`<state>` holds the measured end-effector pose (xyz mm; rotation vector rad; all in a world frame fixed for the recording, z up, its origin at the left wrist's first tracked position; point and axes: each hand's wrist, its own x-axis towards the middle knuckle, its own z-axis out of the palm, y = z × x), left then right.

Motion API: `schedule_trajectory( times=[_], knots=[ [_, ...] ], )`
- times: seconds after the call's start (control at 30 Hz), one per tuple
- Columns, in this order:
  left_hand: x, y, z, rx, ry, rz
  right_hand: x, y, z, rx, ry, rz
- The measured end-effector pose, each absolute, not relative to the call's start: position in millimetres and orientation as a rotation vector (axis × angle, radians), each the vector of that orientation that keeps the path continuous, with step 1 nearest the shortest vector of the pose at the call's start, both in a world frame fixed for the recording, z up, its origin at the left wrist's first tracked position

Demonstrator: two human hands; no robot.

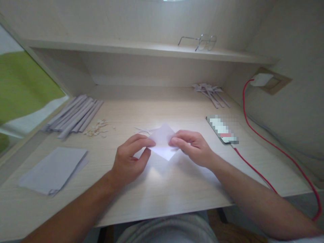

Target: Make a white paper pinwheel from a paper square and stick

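White paper [164, 139], pinched
Left hand [132, 156] and right hand [193, 146] grip opposite sides, between the surface's [136, 202] front and back edges.

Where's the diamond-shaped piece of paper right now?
In the head view, the piece of paper is near the centre, held between the left hand and the right hand, to the left of the phone.
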<state>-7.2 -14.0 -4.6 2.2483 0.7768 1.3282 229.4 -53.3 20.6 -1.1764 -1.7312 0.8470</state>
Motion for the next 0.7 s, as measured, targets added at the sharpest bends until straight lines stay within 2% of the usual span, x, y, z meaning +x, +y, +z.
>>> schedule_trajectory(
  times=[0.5,0.7],
  knots=[
    [-5,-16,-15,2.628,0.571,1.164,216,-57,8,-1.448,-1.760,0.545],
    [-4,-21,-14,2.799,0.616,1.098,212,-61,3,-1.387,-1.768,0.529]
  ],
)
